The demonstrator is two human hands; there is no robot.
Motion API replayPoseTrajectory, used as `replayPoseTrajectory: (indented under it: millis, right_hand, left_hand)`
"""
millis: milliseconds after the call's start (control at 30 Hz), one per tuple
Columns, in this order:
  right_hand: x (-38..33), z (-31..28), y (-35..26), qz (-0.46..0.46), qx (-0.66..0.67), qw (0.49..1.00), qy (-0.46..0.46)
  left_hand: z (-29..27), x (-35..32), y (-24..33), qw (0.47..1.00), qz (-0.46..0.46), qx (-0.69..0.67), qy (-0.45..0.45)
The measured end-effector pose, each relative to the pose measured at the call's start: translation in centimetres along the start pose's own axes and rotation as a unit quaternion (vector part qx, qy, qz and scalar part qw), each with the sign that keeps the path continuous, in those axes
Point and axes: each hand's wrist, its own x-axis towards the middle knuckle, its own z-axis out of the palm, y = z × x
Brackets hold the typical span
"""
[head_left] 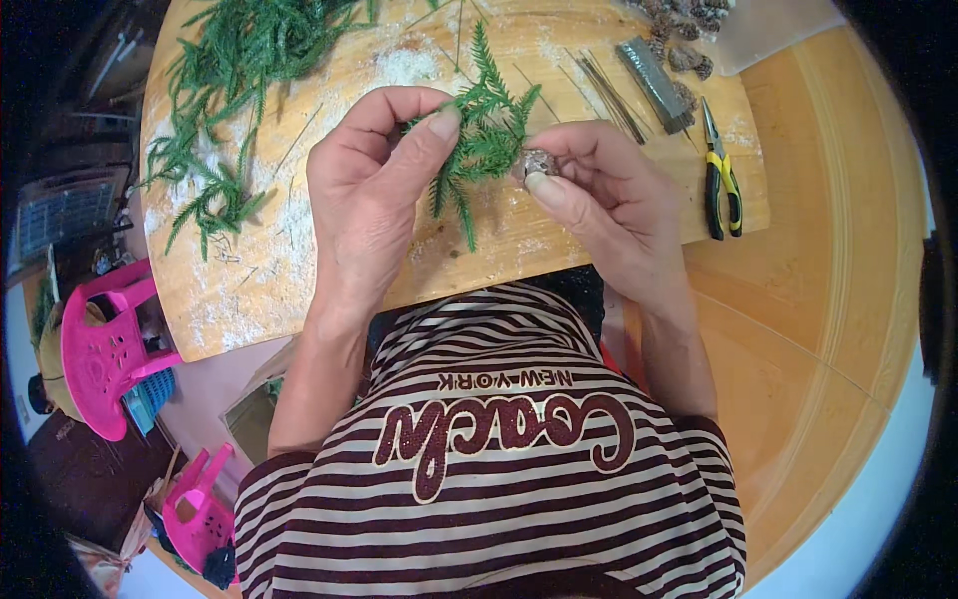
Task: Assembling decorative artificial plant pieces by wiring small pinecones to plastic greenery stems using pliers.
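Observation:
A green artificial pine sprig [489,130] is pinched between the thumb and fingers of my left hand [359,190], its needled branches spreading to the right. Against the sprig's right side sits a small brown pine cone [537,163]. The thumb and fingertips of my right hand [619,205] close on this cone. Both hands are raised just above the near part of the wooden table [519,235]. Whether the sprig and cone are fastened together cannot be made out.
Loose green sprigs [264,45] are heaped at the far left. White flakes [407,66] dust the table. Thin wires [611,98], a grey bundle [654,85] and yellow-black pliers [717,175] lie to the right, with more pine cones [687,60] beyond. Pink chairs [98,349] stand left.

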Motion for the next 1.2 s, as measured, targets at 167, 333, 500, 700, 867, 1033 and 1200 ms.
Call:
replayPoseTrajectory:
  millis: [167,333,500,700,867,1033,1200]
  right_hand:
    - [0.1,0.2,0.2,-0.002,0.008,1.0,0.006]
    - [0.3,0.6,-0.1,0.006,0.025,1.0,0.017]
    - [0.9,1.0,0.8,-0.059,-0.061,0.995,0.046]
    - [1.5,1.0,0.8,-0.116,-0.166,0.978,0.049]
    - [1.4,1.4,1.0,-0.064,-0.016,0.994,0.085]
    - [1.4,0.9,0.9,-0.018,0.071,0.997,0.033]
    - [1.2,1.0,1.1,-0.014,0.063,0.997,0.036]
  left_hand:
    - [0.1,-0.2,-0.2,0.999,0.017,0.042,0.008]
    - [0.4,-0.7,-0.1,0.998,0.013,0.056,0.008]
    - [0.9,-1.0,-0.1,0.996,0.015,0.084,0.002]
    - [0.7,-1.0,-1.0,0.984,0.101,0.146,-0.003]
    - [0.4,-0.9,-1.0,0.971,0.132,0.201,-0.008]
    - [0.4,-1.1,-1.1,0.96,0.153,0.233,-0.021]
    - [1.0,-1.5,-1.3,0.983,0.09,0.16,-0.017]
